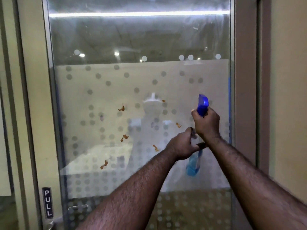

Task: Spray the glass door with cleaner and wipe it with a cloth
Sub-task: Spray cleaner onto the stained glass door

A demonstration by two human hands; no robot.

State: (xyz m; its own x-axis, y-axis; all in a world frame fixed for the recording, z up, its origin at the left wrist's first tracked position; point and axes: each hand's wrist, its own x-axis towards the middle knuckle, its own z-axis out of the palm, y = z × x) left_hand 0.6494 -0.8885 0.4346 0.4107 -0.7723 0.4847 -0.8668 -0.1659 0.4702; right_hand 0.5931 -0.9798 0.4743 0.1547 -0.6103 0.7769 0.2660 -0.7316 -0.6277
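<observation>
The glass door (116,39) fills the view, its lower part covered by frosted film with grey dots. Several orange smears (122,107) dot the film left of centre. In front of the door's right side I hold a spray bottle (192,168) with blue liquid at its bottom. My right hand (206,123) is closed around its blue trigger head (203,103), which points toward the glass. My left hand (181,146) grips the bottle's body just below. Something dark shows between my left fingers; I cannot tell what it is. No cloth is plainly visible.
A black PULL sign (47,202) sits on the door's left frame, above a metal handle (49,225) at the bottom edge. A brown door frame (244,80) and a beige wall (289,97) stand on the right. Ceiling lights reflect in the upper glass.
</observation>
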